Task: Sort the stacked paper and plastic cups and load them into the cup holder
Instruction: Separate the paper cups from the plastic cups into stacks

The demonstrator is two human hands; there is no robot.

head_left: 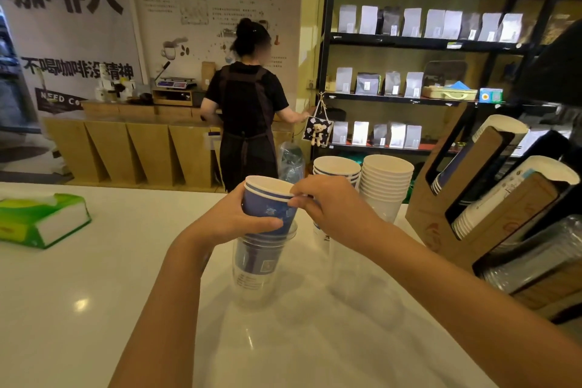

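A blue paper cup (267, 205) sits at the top of a mixed stack, nested in clear plastic cups (255, 271) standing on the white counter. My left hand (233, 220) wraps around the blue cup's side. My right hand (324, 201) pinches its white rim from the right. Behind stand a stack of blue-rimmed paper cups (337, 168) and a stack of white paper cups (385, 186). The brown cardboard cup holder (441, 214) leans at the right, with cup stacks in its slots.
A green tissue pack (41, 220) lies on the white counter (94, 309) at the left. A person in a dark apron (248, 110) stands beyond, back turned. Black shelves (425, 44) with bags fill the right background.
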